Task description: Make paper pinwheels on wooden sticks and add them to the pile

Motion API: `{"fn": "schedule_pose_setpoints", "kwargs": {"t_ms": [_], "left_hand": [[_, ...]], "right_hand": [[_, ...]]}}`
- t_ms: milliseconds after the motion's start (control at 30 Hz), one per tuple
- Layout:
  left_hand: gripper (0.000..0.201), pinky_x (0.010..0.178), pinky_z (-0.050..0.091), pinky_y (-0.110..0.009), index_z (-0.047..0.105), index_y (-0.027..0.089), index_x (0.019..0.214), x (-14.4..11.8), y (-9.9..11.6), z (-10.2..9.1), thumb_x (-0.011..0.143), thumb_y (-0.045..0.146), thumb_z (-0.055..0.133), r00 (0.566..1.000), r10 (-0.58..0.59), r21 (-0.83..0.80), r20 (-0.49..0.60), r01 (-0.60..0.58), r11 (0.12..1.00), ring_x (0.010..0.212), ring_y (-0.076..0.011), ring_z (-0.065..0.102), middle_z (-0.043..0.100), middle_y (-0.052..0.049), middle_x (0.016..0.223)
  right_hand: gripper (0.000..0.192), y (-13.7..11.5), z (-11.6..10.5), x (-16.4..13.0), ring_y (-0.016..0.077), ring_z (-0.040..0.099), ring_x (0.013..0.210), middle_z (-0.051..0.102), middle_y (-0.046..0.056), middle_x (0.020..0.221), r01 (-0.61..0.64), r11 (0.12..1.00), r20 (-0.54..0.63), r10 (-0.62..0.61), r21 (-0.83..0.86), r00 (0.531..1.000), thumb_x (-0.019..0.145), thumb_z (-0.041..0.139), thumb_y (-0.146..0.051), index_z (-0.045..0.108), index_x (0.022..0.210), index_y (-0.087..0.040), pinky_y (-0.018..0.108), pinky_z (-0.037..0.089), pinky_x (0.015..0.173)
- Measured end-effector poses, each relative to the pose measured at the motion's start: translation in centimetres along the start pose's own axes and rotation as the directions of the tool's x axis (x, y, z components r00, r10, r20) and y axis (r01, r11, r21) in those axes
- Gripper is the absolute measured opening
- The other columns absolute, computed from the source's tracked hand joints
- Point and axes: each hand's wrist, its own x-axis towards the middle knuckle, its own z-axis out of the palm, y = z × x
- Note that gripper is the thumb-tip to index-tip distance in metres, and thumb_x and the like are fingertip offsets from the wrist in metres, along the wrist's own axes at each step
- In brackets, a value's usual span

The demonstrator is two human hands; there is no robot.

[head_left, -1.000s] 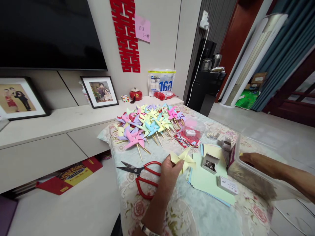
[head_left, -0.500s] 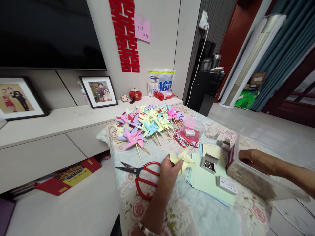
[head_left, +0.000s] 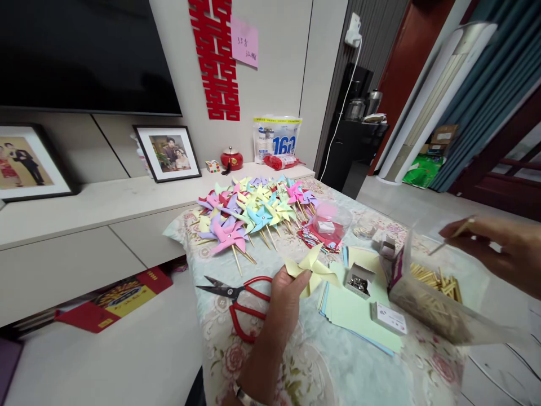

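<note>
My left hand (head_left: 288,290) pinches a pale yellow paper pinwheel (head_left: 310,270) between thumb and fingers, above the table. My right hand (head_left: 494,242), smeared by motion, grips a thin wooden stick (head_left: 457,232) above the far side of a clear plastic box (head_left: 401,276). Inside that box lie many wooden sticks (head_left: 437,282). Left of it, a small open box of metal pins (head_left: 359,285) rests on a stack of coloured paper (head_left: 350,316). Scissors with red handles (head_left: 239,293) lie with blades apart beside my left hand.
Finished pinwheels on sticks (head_left: 257,208) are heaped at the table's back. A clear round tub (head_left: 336,217) stands near a red packet (head_left: 319,237). A small white box (head_left: 389,318) lies on the paper. A white cabinet (head_left: 84,220) runs along the wall.
My right hand has come up out of the clear box, toward the right, with a stick in it. My left hand still holds the pinwheel, now tilted a little differently.
</note>
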Motion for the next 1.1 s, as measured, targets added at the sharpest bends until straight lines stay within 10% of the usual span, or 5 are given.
{"fn": "schedule_pose_setpoints", "kwargs": {"t_ms": [200,367,467,833,1100], "left_hand": [[0.036,0.085,0.051,-0.036,0.070,0.016,0.097,-0.3,0.8,0.0,0.065,0.029,0.083,0.998,-0.018,-0.066,0.066,0.022,0.998,0.089,-0.0251,0.071,0.077,-0.007,0.090],[0.039,0.082,0.052,-0.035,0.068,0.016,0.090,-0.4,1.3,0.0,0.060,0.032,0.086,0.989,-0.062,-0.072,0.132,0.072,0.995,0.084,-0.0241,0.070,0.074,-0.007,0.083],[0.034,0.076,0.052,-0.032,0.066,0.017,0.084,-0.4,1.2,-0.3,0.060,0.030,0.086,0.989,-0.062,-0.078,0.136,0.073,0.994,0.073,-0.0188,0.068,0.071,-0.003,0.075],[0.034,0.078,0.053,-0.034,0.070,0.014,0.089,0.2,0.8,0.5,0.061,0.027,0.084,0.991,0.057,0.057,-0.119,-0.050,0.997,0.081,-0.0241,0.072,0.076,-0.006,0.081],[0.035,0.067,0.052,-0.028,0.070,0.014,0.087,1.0,-0.5,-0.6,0.058,0.029,0.083,0.979,0.134,0.264,-0.155,-0.090,0.960,0.070,-0.0195,0.068,0.076,-0.005,0.079]], "right_hand": [[0.031,-11.7,4.7,1.7,0.0164,0.058,0.062,0.064,0.003,0.072,-0.207,0.711,0.206,0.089,0.672,0.975,0.077,0.072,-0.051,0.068,0.077,-0.020,0.028,0.045,0.054],[0.022,-15.5,13.0,2.9,0.0106,0.052,0.049,0.059,-0.003,0.060,-0.511,0.206,0.508,0.068,0.835,0.858,0.063,0.077,-0.032,0.062,0.070,-0.019,0.025,0.042,0.050],[0.023,-16.2,16.5,2.8,0.0095,0.049,0.045,0.059,-0.004,0.055,-0.579,0.072,0.578,0.040,0.812,0.815,0.059,0.079,-0.028,0.062,0.072,-0.019,0.023,0.037,0.047],[0.052,-13.8,18.9,1.0,0.0172,0.060,0.072,0.070,0.007,0.084,-0.496,-0.019,0.496,0.038,0.868,0.867,0.081,0.062,-0.068,0.071,0.089,-0.017,0.028,0.043,0.066],[0.033,-14.4,18.5,0.2,0.0138,0.050,0.068,0.059,-0.002,0.073,-0.402,0.250,0.442,-0.127,0.881,0.888,0.074,0.080,-0.047,0.066,0.079,-0.017,0.025,0.037,0.063]]}}
